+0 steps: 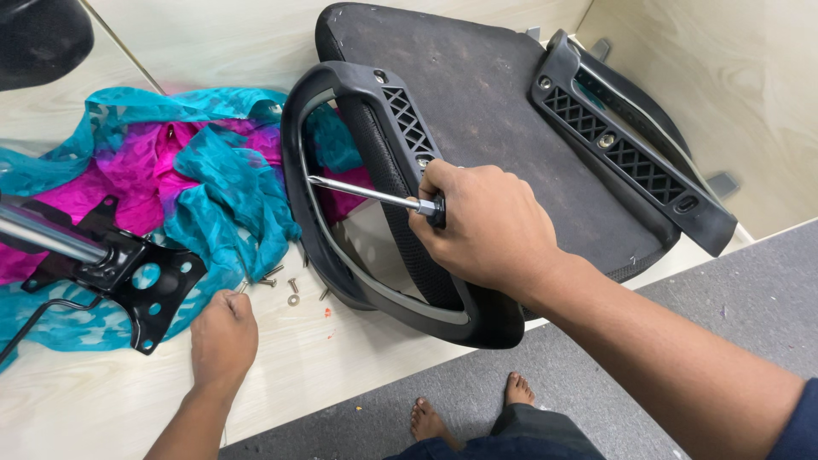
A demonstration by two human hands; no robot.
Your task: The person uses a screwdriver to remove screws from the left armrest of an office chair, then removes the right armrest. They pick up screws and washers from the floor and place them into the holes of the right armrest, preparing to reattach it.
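1. The right hand (486, 226) is wrapped tight round the handle of a screwdriver (375, 194), its bare metal shaft pointing left through the open loop of a black chair armrest (388, 204); the fist also rests against the armrest's ribbed upper bar, which seems to steady the tool.
2. The left hand (223, 332) lies on the pale wooden desk (94, 400), fingers curled down over something small at their tips (whether they pinch a screw I cannot tell, the knuckles hide it). Loose screws and a washer (290, 290) lie just beside it, near the armrest's lower rim.
3. The armrest stands on edge, leaning against an upturned chair seat (503, 111), whose flat dark underside faces up so the mounting points can be reached. A second armrest (630, 145) lies across the seat's far side.
4. A black metal bracket with a silver tube (128, 268) rests on a teal and pink cloth (187, 170), apparently as padding under the parts.
5. Below the desk edge, bare feet (469, 409) stand on grey carpet.
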